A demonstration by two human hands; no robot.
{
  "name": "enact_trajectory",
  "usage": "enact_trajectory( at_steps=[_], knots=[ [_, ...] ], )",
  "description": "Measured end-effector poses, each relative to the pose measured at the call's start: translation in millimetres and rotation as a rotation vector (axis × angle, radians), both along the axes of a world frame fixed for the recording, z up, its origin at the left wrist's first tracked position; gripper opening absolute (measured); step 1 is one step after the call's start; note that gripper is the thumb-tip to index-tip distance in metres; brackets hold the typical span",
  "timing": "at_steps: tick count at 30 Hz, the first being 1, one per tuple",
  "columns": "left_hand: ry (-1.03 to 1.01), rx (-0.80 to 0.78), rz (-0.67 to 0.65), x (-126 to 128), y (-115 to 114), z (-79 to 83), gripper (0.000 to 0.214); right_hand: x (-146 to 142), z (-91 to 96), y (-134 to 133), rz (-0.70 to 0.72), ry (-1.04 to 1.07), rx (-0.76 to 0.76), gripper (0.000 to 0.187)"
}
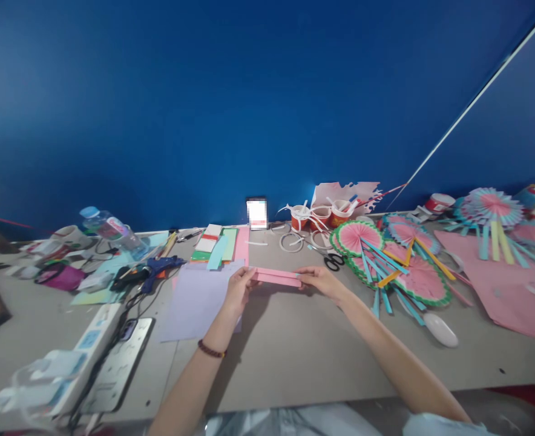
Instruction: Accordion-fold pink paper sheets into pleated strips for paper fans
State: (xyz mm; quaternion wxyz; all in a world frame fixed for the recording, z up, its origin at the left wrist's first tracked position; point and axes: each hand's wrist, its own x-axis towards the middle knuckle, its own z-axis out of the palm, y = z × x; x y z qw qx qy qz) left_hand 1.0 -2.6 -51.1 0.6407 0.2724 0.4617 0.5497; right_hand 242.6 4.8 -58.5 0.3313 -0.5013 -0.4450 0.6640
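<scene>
A narrow folded strip of pink paper (276, 277) is held just above the grey table (295, 351), in the middle of the view. My left hand (239, 289) pinches its left end, fingers closed on it. My right hand (321, 280) grips the right end the same way. A red bead bracelet sits on my left wrist. A pale lilac sheet (195, 303) lies flat on the table under and left of my left hand.
Pink-and-green paper fans with blue and yellow strips (385, 260) lie at right, with black scissors (333, 261) beside them. Paper cups (319, 217), a stack of coloured paper (219, 245), a blue glue gun (158, 266), a water bottle (113, 230), a phone (122, 363). Blue wall behind.
</scene>
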Motion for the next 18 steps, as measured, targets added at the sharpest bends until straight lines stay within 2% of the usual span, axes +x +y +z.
enact_trajectory(
  at_steps=[5, 10, 16, 18],
  knots=[
    [0.01, -0.02, -0.013, 0.0, 2.2, -6.3, 0.04, -4.3, -12.0, 5.1, -0.082, -0.056, 0.037, 0.026],
    [0.066, -0.031, -0.014, -0.8, 3.0, -15.1, 0.039, -5.5, -20.9, 10.8, -0.079, -0.163, 0.075, 0.025],
    [0.363, -0.086, -0.07, -2.8, 1.3, -19.6, 0.031, -0.8, -20.9, 10.7, -0.052, -0.315, 0.167, 0.022],
    [0.387, -0.049, -0.067, -3.1, 1.9, -23.2, 0.03, 2.6, -21.9, 10.3, -0.044, -0.364, 0.196, 0.024]
  ],
)
